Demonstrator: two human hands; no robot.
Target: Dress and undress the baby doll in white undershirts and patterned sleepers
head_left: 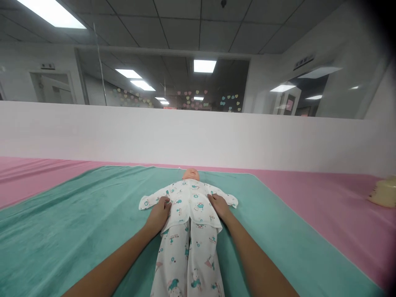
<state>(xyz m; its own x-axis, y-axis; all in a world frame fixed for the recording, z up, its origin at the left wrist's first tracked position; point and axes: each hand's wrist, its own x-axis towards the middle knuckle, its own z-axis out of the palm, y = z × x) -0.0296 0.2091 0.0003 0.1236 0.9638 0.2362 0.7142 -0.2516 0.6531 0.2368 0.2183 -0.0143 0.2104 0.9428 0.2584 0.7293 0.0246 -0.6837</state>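
Note:
A baby doll lies on its back, its head (191, 174) at the far end and its legs toward me. It wears a white long-sleeved shirt (190, 202) with small teal and pink prints, and matching trousers (188, 260). Both sleeves spread out to the sides. My left hand (159, 212) is closed at the shirt's left side, below the sleeve, fingers curled against the cloth. At the opposite side, my right hand (219, 207) pinches the shirt's edge, its fingertips partly hidden. The shirt's hem overlaps the top of the trousers.
A teal blanket (93, 231) lies under the doll, over a pink sheet (309, 198). A low white wall (192, 136) with glass above borders the far side. At the right edge sits a pale yellow object (383, 192), partly cut off.

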